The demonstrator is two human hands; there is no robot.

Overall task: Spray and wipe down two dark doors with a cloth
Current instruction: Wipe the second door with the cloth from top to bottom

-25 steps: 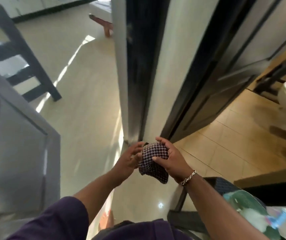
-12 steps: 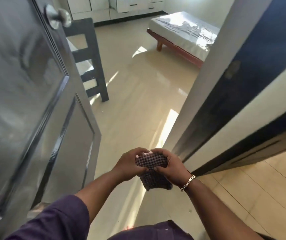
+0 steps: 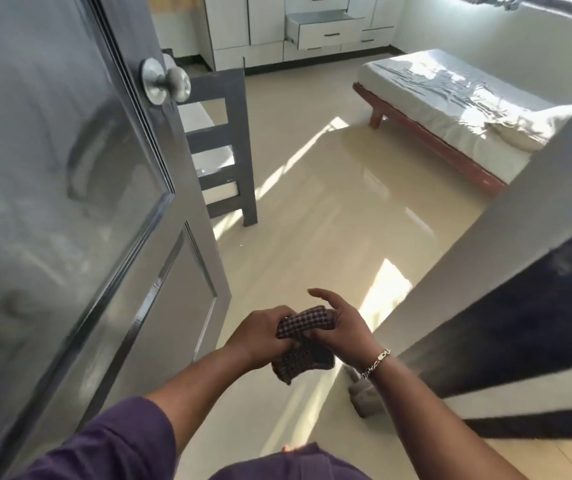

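Head view: at lower centre, the left hand [image 3: 260, 336] grips the checked cloth [image 3: 303, 344], fingers curled round it; the right hand [image 3: 341, 325] pinches its upper fold (forefinger extended). The dark door [image 3: 69, 202] fills the left. Risk: a loosely bunched cloth may slip floorward during refolding.

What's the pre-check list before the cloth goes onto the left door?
1. Cloth in hand: ok. The left hand grips the checked cloth; the right hand holds its other end.
2. Cloth folded into a pad: not ok, it is bunched and hanging.
3. Dark door within view and open: ok.
4. Door knob unobstructed: ok.
5. Spray bottle at hand: cannot tell, none in view.
6. Door surface wetted: cannot tell, only glare shows.
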